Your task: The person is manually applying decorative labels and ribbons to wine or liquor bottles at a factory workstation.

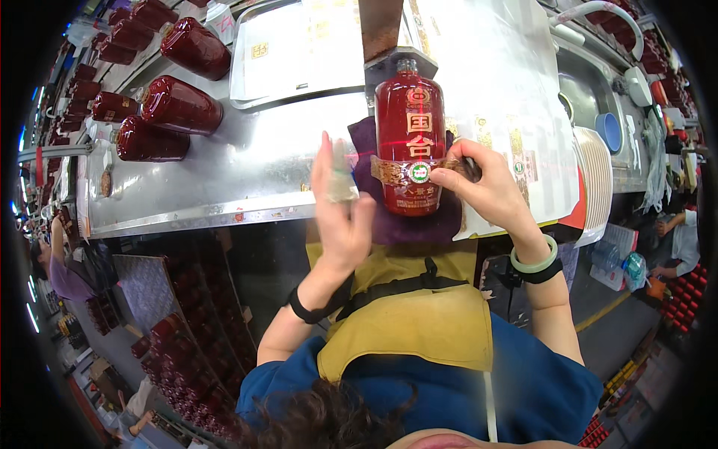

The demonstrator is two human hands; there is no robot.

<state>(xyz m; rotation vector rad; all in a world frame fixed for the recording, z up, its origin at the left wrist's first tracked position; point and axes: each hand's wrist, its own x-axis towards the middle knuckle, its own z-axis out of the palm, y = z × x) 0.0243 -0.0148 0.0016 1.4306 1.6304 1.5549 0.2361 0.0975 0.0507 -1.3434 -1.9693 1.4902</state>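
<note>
A dark red glass bottle [407, 93] with gold lettering lies on a purple cloth [364, 138] in front of me, its neck pointing away. A gold patterned label strip [387, 172] with a round green-and-white seal crosses its lower part. My right hand [482, 179] pinches the strip's right end at the bottle's side, thumb close to the seal. Left of the bottle, apart from it, my left hand [340, 217] is raised with fingers stretched and thumb apart. A pale translucent piece [342, 179] covers part of those fingers; whether it is worn or held cannot be made out.
Several red bottles [179, 105] lie on the metal bench at left, beside a white tray [262, 67]. A rusty metal post [381, 30] stands beyond the bottle's neck. White sheets with gold labels [516, 142] cover the right side, near stacked trays [594, 183] and a sink [591, 82].
</note>
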